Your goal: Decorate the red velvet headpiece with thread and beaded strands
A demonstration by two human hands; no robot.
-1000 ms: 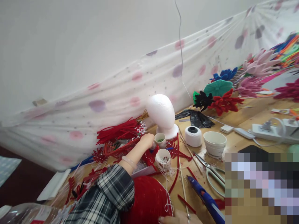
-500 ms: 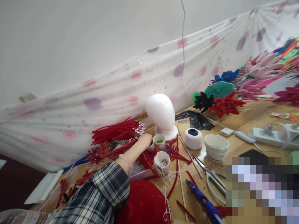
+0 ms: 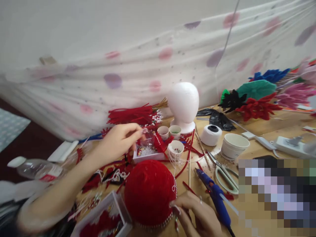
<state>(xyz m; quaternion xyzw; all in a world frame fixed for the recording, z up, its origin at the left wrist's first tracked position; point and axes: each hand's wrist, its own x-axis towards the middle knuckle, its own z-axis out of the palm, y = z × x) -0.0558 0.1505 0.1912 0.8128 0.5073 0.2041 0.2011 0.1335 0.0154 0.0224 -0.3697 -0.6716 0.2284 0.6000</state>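
Observation:
My left hand (image 3: 124,140) is closed, its fingertips pinched above a small white box (image 3: 148,156) of clear and silvery beads. What sits between those fingertips is too small to make out. My right hand (image 3: 197,212) is at the right rim of a round red cap (image 3: 149,192) edged with small pearl-like beads. Its thumb and finger pinch what looks like a short beaded strand (image 3: 176,224) hanging beside the rim. A thin white cord (image 3: 174,187) with a loop lies against the cap's right side.
Small cups (image 3: 175,149) of beads stand behind the cap, with a white foam head (image 3: 184,105) beyond. To the right lie scissors (image 3: 225,176), a blue glue gun (image 3: 217,204), a thread spool (image 3: 211,135) and a larger cup (image 3: 235,146). Another open box (image 3: 124,210) is front left.
My left hand has drawn back left from the cups to above the bead box. My right hand has come into view at the cap's rim. The view has shifted, showing more of the cap.

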